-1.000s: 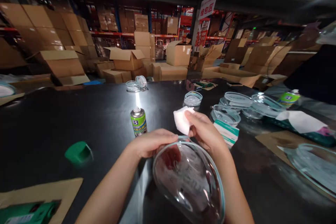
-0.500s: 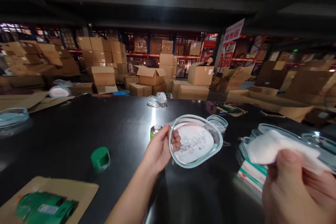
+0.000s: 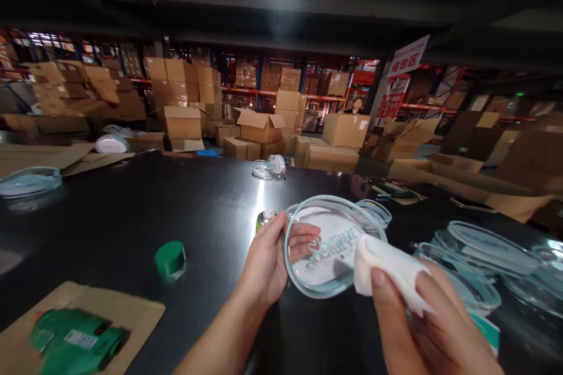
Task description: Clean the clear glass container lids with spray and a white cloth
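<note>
My left hand point(image 3: 268, 255) grips a clear glass dish point(image 3: 328, 290) by its left side, tilted so its inside faces me. Printed lettering and a white area show through its bottom. In my right hand point(image 3: 422, 316) is a folded white wipe point(image 3: 389, 266), pinched between thumb and fingers at the dish's right rim. Whether the wipe touches the glass I cannot tell for sure. Just behind my left hand stands a spray can point(image 3: 265, 218), mostly hidden. A green cap point(image 3: 170, 258) lies on the black table point(image 3: 206, 304) to the left.
A green tool point(image 3: 74, 340) lies on cardboard point(image 3: 141, 310) at front left. Several glass dishes point(image 3: 492, 249) crowd the right side, and a small glass container point(image 3: 263, 170) sits at the far edge. Cardboard boxes point(image 3: 261, 127) and a person point(image 3: 357, 105) are beyond the table.
My right hand has brought the wipe leftward from beside the stacked dishes to the held dish's right rim. The dish has turned slightly in my left hand.
</note>
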Tool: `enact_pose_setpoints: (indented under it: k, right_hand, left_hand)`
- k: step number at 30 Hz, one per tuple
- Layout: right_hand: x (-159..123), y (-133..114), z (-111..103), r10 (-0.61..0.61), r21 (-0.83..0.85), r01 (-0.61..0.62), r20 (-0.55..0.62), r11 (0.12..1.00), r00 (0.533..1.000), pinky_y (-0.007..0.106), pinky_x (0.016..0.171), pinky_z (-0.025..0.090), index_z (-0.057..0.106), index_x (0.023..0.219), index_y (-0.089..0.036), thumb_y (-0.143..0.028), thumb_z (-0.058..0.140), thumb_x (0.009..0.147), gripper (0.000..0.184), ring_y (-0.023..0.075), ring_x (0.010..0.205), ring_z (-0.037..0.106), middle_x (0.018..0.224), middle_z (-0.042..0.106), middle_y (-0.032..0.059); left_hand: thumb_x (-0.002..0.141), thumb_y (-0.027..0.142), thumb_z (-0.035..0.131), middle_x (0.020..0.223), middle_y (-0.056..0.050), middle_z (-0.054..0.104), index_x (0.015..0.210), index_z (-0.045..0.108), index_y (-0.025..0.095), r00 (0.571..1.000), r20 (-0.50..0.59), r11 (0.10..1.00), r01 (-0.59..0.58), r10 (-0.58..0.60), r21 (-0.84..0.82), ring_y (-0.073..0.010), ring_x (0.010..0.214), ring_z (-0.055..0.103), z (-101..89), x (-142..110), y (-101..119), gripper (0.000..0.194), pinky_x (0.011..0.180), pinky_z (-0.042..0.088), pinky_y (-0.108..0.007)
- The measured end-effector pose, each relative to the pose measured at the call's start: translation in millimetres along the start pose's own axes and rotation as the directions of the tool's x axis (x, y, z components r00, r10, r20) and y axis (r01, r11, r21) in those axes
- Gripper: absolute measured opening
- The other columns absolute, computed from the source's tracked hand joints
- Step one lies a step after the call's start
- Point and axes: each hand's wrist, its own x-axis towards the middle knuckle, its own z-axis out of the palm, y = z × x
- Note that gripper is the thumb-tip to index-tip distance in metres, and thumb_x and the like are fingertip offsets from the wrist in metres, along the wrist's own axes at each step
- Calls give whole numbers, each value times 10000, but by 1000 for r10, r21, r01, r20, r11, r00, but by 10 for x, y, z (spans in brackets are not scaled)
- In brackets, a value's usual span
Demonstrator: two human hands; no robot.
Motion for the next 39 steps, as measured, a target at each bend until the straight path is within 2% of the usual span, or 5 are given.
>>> enact_pose_setpoints:
  k: [12, 21, 26, 32, 39]
  right_hand:
    - [65, 244, 90, -312, -333, 417, 326, 845, 892, 319, 707, 481, 559, 1000, -193, -96, 401, 854, 236, 219, 867, 557, 995, 564, 95]
    - [107, 349, 92, -350, -2, 428, 572, 904, 742, 284, 709, 512, 569, 865, -205, -46, 387, 816, 247, 187, 851, 602, 955, 609, 76]
    - [156, 426, 108, -310, -143, 374, 337, 916, 889, 282, 705, 503, 576, 932, -202, -65, 413, 821, 241, 190, 846, 606, 954, 611, 75]
    - [110, 329, 160, -388, 81, 414, 542, 907, 745, 247, 721, 514, 558, 851, -204, -55, 393, 809, 226, 165, 845, 610, 923, 604, 64]
    - [67, 365, 147, -382, -115, 460, 401, 881, 833, 297, 773, 502, 562, 958, -190, -51, 389, 832, 255, 189, 906, 581, 1015, 589, 87]
  left_hand:
    - [869, 291, 611, 792, -150, 735, 801, 647, 88, 993, 115, 999, -20, 25, -48, -207, 658, 709, 9, -54, -168, 217, 588, 573, -272]
    - [727, 241, 760, 666, -89, 717, 730, 616, 129, 999, 48, 995, -13, 18, -103, -241, 680, 709, -7, -44, -131, 182, 660, 570, -319]
    - [755, 261, 745, 681, -89, 718, 794, 627, 127, 997, 68, 997, 37, -32, -65, -216, 627, 701, -7, -41, -234, 183, 640, 565, -316]
    - [689, 276, 791, 630, -70, 699, 725, 632, 126, 1000, 23, 997, -20, 22, -80, -210, 584, 679, 8, -24, -245, 222, 596, 548, -298]
    - [676, 303, 804, 637, -68, 697, 729, 628, 121, 998, 66, 998, 1, 2, -55, -166, 514, 642, -9, -36, -277, 259, 506, 504, -236]
